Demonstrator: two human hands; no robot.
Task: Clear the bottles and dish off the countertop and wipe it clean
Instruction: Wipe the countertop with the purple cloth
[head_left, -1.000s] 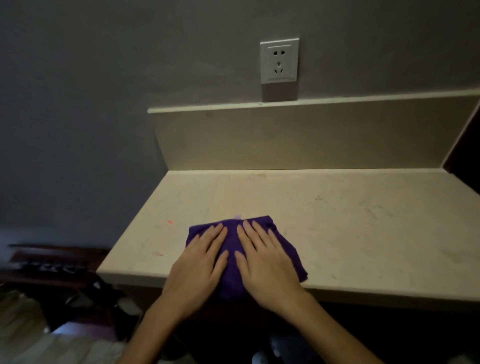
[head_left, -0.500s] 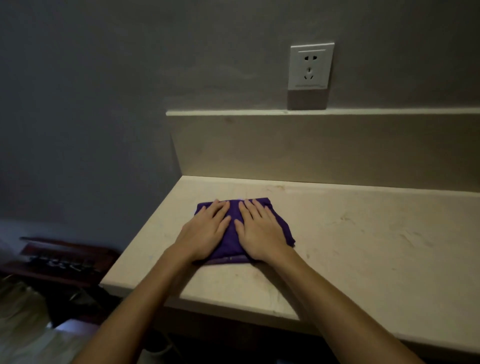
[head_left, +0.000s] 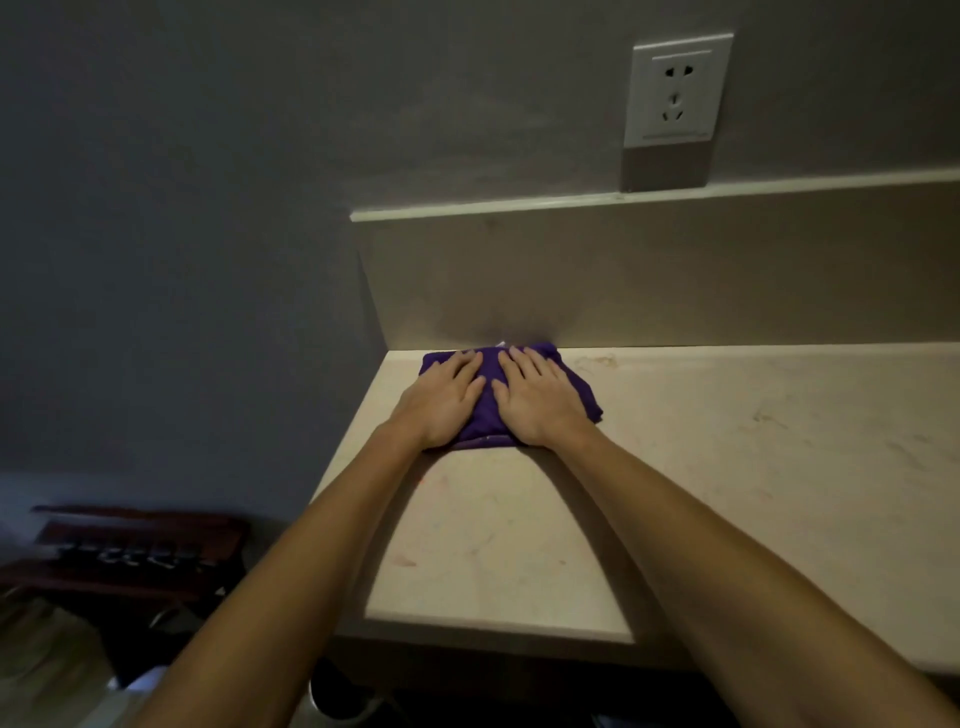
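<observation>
Both bare forearms reach straight out from the bottom corners toward the far left corner of the countertop (head_left: 727, 493). The left hand (head_left: 441, 402) and the right hand (head_left: 540, 397) lie palm-down side by side on a purple cloth (head_left: 485, 410), thumbs nearly touching. All fingers are straight and flat, slightly spread, pressing on the cloth without gripping it.

The cloth is soft, folded into a rumpled pad, with a hemmed edge showing at 6 o'clock between the wrists. Its far edge meets the foot of the backsplash (head_left: 675, 291), and its left edge lies near the counter's left end.

The counter is a pale, smooth, stone-like slab with faint brown scuffs and a reddish mark near its front. The backsplash is a plain beige upright panel with a narrow ledge on top. At 1 o'clock from the hands a white rectangular wall socket (head_left: 675, 91) sits on the grey wall.
</observation>
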